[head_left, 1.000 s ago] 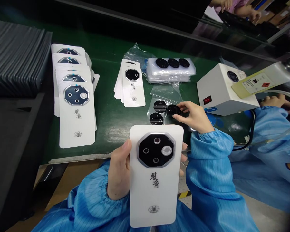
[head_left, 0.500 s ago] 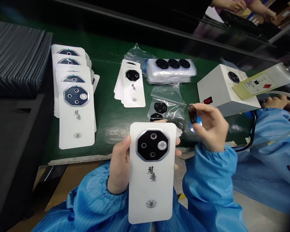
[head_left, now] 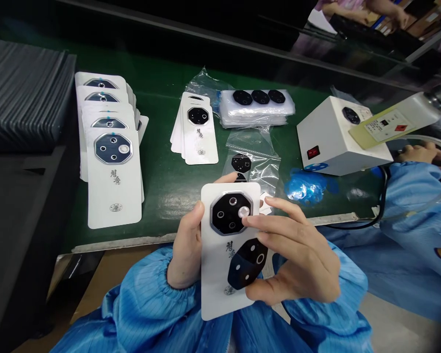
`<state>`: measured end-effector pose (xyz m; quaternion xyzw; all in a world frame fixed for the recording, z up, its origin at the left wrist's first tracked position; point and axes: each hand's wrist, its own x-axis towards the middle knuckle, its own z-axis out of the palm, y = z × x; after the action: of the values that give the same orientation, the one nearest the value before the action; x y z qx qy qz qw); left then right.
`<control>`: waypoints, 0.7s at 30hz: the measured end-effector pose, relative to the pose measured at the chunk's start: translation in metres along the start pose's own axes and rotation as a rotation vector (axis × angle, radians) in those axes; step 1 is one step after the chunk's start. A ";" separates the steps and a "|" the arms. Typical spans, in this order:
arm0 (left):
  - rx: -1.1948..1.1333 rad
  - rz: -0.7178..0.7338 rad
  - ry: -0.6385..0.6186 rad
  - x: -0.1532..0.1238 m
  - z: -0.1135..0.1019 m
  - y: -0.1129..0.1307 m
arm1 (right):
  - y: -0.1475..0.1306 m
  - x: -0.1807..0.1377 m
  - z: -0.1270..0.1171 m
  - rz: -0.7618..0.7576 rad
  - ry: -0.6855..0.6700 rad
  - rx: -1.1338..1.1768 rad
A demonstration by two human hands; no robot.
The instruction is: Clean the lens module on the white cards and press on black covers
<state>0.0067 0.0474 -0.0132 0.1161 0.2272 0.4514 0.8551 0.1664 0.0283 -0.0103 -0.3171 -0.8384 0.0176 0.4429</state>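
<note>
A white phone back cover with a silver-rimmed octagonal camera area is held upright in front of me. My left hand grips it, thumb on the left edge and fingers behind. Between the thumb and fingers of my right hand is a black octagonal camera lens plate with several round holes. It tilts in front of the cover's lower half. One right fingertip reaches the round pale ring in the camera area; whether it presses there I cannot tell.
Overlapping white covers lie left, beside upright dark trays. Smaller white cards, bagged lens plates and a clear-wrapped stack lie mid-table. Right are blue films, a white switch box, a bottle and a co-worker's sleeve.
My right hand has come left and down with the black lens plate, from above the blue films to the front of the cover. The cover has shifted slightly upward.
</note>
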 end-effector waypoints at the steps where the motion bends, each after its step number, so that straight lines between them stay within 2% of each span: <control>1: 0.019 0.007 -0.006 0.000 0.000 0.000 | 0.000 0.003 -0.003 0.015 -0.008 -0.006; 5: 0.083 -0.015 -0.037 0.000 -0.004 -0.002 | -0.003 0.016 -0.015 0.093 -0.072 -0.190; 8: 0.062 -0.032 -0.115 0.000 -0.007 -0.003 | -0.003 0.020 -0.017 0.104 -0.130 -0.320; 11: 0.034 -0.029 -0.156 0.001 -0.008 -0.004 | -0.002 0.019 -0.014 0.081 -0.132 -0.347; 16: 0.064 0.010 -0.120 0.001 -0.006 -0.003 | -0.001 0.019 -0.011 0.073 -0.161 -0.374; 21: 0.069 -0.026 -0.115 0.000 -0.004 0.000 | -0.002 0.020 -0.013 0.075 -0.184 -0.380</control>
<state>0.0050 0.0471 -0.0167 0.1685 0.1947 0.4247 0.8679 0.1667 0.0340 0.0126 -0.4231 -0.8511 -0.0952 0.2959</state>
